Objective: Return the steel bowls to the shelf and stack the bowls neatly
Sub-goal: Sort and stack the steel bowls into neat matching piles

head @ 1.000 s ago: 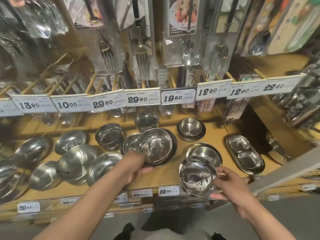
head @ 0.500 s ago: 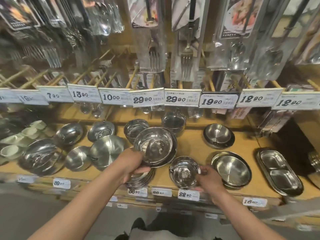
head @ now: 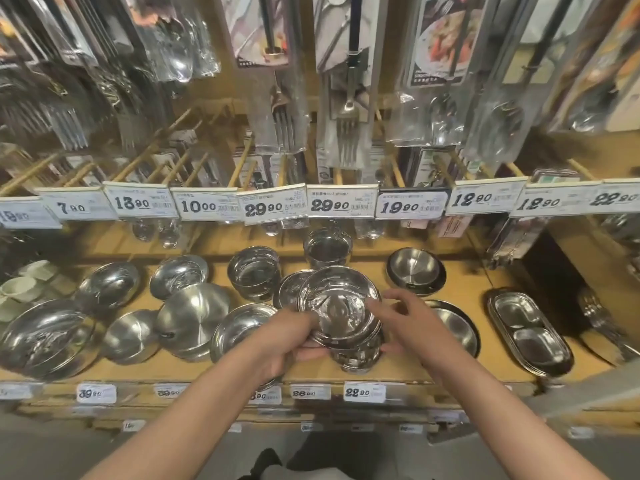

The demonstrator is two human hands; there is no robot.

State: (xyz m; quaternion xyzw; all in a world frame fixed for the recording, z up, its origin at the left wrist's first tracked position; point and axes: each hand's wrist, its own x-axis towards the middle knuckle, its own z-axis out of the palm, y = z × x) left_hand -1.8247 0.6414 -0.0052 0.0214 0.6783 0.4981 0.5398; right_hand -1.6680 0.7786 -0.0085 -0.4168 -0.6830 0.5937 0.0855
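Wooden display shelf (head: 460, 278), stocked with steelware. Large shiny round steel dish (head: 45, 337), far left of the grip. Two-compartment oblong steel tray (head: 530, 329), well right of it. Round polished steel bowl (head: 337, 304), at the grip, above a smaller steel bowl (head: 356, 358) standing on the shelf. Left hand (head: 280, 336) curls round its near-left rim; right hand (head: 410, 318), fingers spread, touches its right rim.

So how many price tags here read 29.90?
2. Side by side, middle of the upper row: left 29.90 tag, right 29.90 tag. Blurred lower tags may hide more.
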